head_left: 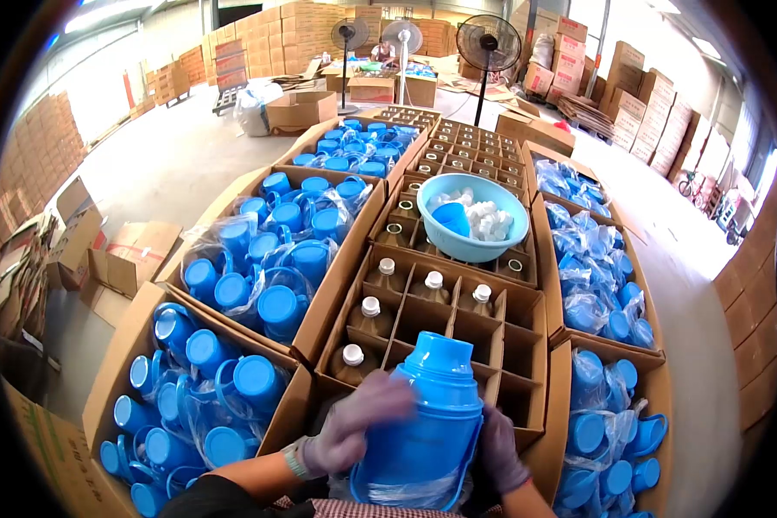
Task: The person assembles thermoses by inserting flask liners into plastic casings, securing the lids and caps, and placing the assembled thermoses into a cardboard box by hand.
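Observation:
A blue flask [423, 414] with a stepped blue lid stands upright close to my body, clear plastic round its base. My gloved left hand [367, 423] is at its left side, blurred by motion, its fingers too smeared to read. On the flask's right side rests my gloved right hand [502, 453], its fingers partly hidden behind the body and handle. Just beyond is a divided carton [535, 345] with several bottles with white caps [370, 307] in its cells; some other cells hold nothing.
Cartons of blue cups [281, 306] line the left, more cartons [656, 380] the right. A light blue basin [475, 246] of white caps sits on bottle cartons ahead. Farther off are fans [489, 43], stacked boxes [570, 65] and a person [383, 52].

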The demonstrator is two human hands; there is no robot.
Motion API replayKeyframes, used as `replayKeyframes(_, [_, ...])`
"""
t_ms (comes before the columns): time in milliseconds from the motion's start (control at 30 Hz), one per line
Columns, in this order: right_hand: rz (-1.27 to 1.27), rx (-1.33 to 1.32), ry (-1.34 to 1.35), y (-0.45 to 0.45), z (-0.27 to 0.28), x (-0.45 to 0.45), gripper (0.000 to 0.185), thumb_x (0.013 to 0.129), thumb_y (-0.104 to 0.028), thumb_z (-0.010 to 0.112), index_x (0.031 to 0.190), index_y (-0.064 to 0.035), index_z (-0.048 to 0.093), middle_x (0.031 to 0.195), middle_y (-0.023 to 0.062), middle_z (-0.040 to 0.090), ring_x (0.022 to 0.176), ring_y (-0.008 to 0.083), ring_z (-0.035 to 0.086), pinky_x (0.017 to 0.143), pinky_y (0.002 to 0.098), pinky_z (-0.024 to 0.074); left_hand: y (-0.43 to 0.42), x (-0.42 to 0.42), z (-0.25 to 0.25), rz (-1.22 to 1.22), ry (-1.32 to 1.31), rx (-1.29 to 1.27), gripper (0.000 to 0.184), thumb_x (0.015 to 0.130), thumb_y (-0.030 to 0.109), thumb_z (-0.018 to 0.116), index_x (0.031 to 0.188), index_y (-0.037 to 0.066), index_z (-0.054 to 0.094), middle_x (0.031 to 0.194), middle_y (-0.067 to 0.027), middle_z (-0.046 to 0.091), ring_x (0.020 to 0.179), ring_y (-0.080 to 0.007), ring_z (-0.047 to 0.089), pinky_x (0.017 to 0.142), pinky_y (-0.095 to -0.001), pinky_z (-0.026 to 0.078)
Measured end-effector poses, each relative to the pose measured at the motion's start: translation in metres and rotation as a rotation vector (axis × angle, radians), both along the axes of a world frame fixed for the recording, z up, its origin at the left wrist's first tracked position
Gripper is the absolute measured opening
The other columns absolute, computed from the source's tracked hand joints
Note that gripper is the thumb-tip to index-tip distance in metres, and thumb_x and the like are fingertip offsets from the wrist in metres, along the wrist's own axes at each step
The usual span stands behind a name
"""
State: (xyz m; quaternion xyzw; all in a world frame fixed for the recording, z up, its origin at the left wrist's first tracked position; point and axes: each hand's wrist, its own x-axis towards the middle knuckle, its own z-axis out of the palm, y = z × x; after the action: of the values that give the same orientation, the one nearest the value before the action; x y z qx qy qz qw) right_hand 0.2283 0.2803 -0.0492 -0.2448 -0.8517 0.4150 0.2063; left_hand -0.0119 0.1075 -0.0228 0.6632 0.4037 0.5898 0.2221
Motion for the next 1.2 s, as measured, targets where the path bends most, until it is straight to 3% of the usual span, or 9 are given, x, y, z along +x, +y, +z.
replayKeyframes(33, [-0.043, -0.517, -0.233, 0.022, -0.016, 0.0, 0.059, 0.115, -0.04, 0.022, 0.137, 0.005, 0.053, 0.126, 0.0289, 0.066, 0.117, 0.0377, 0.067, 0.102, 0.0434, 0.0493, -0.005, -0.008, 0.012, -0.297, 0.174, 0.208, 0.066, 0.105, 0.051, 0.04, 0.131, -0.003, 0.066, 0.145, -0.0246, 0.057, 0.14, -0.0411, 0.049, 0.115, -0.0562, 0.036])
replayKeyframes(167, [-0.016, 0.165, 0.241, -0.007, 0.008, -0.01, 0.06, 0.111, -0.038, 0.035, 0.15, 0.0074, 0.042, 0.15, 0.0315, 0.049, 0.14, 0.042, 0.05, 0.116, 0.0453, 0.0393, 0.02, -0.013, -0.005, 0.354, -0.365, -0.247, 0.063, 0.105, 0.044, 0.045, 0.141, -0.007, 0.057, 0.15, -0.0256, 0.052, 0.144, -0.0355, 0.045, 0.118, -0.0499, 0.035])
replayKeyframes(300, [-0.019, -0.163, 0.069, 0.03, -0.05, -0.006, 0.054, 0.11, -0.028, 0.04, 0.151, 0.0073, 0.042, 0.144, 0.0316, 0.055, 0.134, 0.0382, 0.058, 0.11, 0.042, 0.0461, 0.008, -0.02, 0.009, -0.371, 0.17, 0.201, 0.071, 0.104, 0.056, 0.044, 0.138, -0.004, 0.061, 0.147, -0.0239, 0.056, 0.146, -0.0367, 0.044, 0.122, -0.0558, 0.028])
replayKeyframes(500, [0.096, 0.376, 0.384, -0.016, 0.045, -0.023, 0.052, 0.109, -0.019, 0.044, 0.152, 0.0087, 0.041, 0.152, 0.0305, 0.048, 0.143, 0.0418, 0.047, 0.118, 0.0408, 0.038, 0.017, -0.002, -0.016, 0.331, -0.227, -0.381, 0.056, 0.106, 0.035, 0.044, 0.143, -0.007, 0.052, 0.142, -0.0236, 0.059, 0.135, -0.0386, 0.053, 0.118, -0.0472, 0.036])
replayKeyframes(567, [0.048, 0.036, -0.161, 0.03, -0.033, -0.006, 0.038, 0.106, -0.011, 0.042, 0.136, 0.0089, 0.054, 0.133, 0.0256, 0.063, 0.129, 0.0332, 0.06, 0.111, 0.0415, 0.0455, 0.002, 0.003, 0.008, 0.143, 0.035, 0.066, 0.061, 0.105, 0.045, 0.045, 0.135, -0.005, 0.061, 0.141, -0.024, 0.061, 0.138, -0.0385, 0.053, 0.122, -0.0524, 0.027])
replayKeyframes(733, [-0.015, 0.154, 0.361, -0.023, 0.048, -0.017, 0.04, 0.108, -0.018, 0.042, 0.139, 0.0036, 0.057, 0.14, 0.0234, 0.06, 0.135, 0.0327, 0.056, 0.113, 0.0395, 0.0424, 0.011, 0.007, -0.001, 0.259, -0.505, -0.351, 0.064, 0.103, 0.043, 0.052, 0.144, -0.006, 0.054, 0.146, -0.0235, 0.057, 0.14, -0.0325, 0.051, 0.122, -0.0435, 0.029])
replayKeyframes(900, [0.006, -0.281, -0.213, 0.022, -0.005, -0.008, 0.054, 0.112, -0.028, 0.039, 0.156, 0.0027, 0.039, 0.154, 0.0262, 0.048, 0.141, 0.038, 0.05, 0.118, 0.0392, 0.0384, 0.001, 0.001, 0.024, -0.037, 0.099, 0.127, 0.069, 0.105, 0.047, 0.046, 0.152, -0.004, 0.045, 0.151, -0.0244, 0.052, 0.146, -0.0338, 0.043, 0.122, -0.0439, 0.03])
replayKeyframes(1033, [-0.073, -0.217, 0.414, -0.004, 0.002, -0.012, 0.055, 0.111, -0.028, 0.04, 0.154, 0.0067, 0.039, 0.148, 0.0271, 0.053, 0.136, 0.0333, 0.056, 0.115, 0.0406, 0.0425, 0.018, -0.012, -0.006, 0.183, -0.423, -0.27, 0.065, 0.108, 0.046, 0.041, 0.148, -0.004, 0.05, 0.152, -0.0229, 0.052, 0.145, -0.035, 0.045, 0.122, -0.0479, 0.03])
replayKeyframes(1200, [-0.009, -0.266, 0.482, 0.017, -0.021, -0.017, 0.061, 0.112, -0.038, 0.041, 0.154, 0.0061, 0.038, 0.143, 0.0241, 0.058, 0.134, 0.0309, 0.056, 0.116, 0.0439, 0.0414, 0.005, 0.004, 0.034, -0.219, 0.192, 0.306, 0.058, 0.106, 0.043, 0.043, 0.133, -0.003, 0.065, 0.135, -0.0227, 0.065, 0.132, -0.0391, 0.058, 0.12, -0.056, 0.032])
